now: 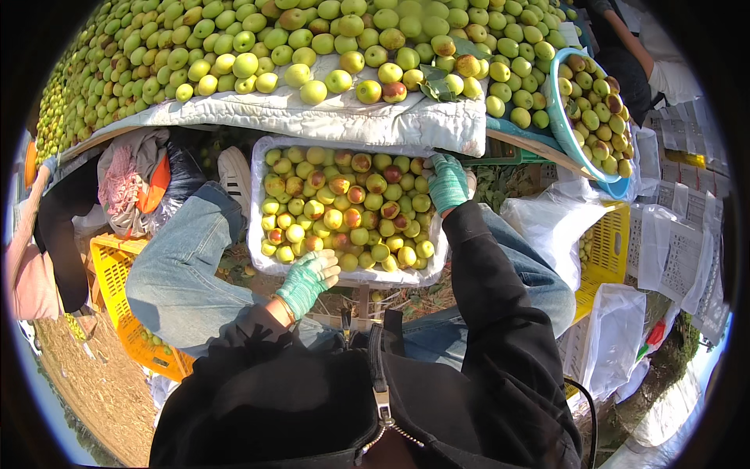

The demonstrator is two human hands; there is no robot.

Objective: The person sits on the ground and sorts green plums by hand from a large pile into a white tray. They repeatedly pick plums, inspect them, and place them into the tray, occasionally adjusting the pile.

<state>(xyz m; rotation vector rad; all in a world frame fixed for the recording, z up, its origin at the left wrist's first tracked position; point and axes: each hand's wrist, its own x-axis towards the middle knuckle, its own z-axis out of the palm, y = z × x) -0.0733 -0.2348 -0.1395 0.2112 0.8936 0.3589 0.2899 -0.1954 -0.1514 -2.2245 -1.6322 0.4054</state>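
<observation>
A shallow crate (267, 263) lined with white plastic lies between my knees. It is filled with small round green-yellow jujubes (344, 207), many with reddish-brown patches. My left hand (307, 283), in a green glove with bare fingertips, rests palm down over the jujubes at the crate's near side; its fingers are spread and hold nothing. In a matching glove, my right hand (448, 184) is closed over the crate's rim at the far right corner; its fingertips are partly hidden.
Beyond the crate, a large heap of jujubes (234, 47) covers a table edged with a white quilted cloth (312, 115). A blue basket (556, 102) of jujubes stands at its right. Yellow crates (117, 273) flank my legs. Other people sit at both sides.
</observation>
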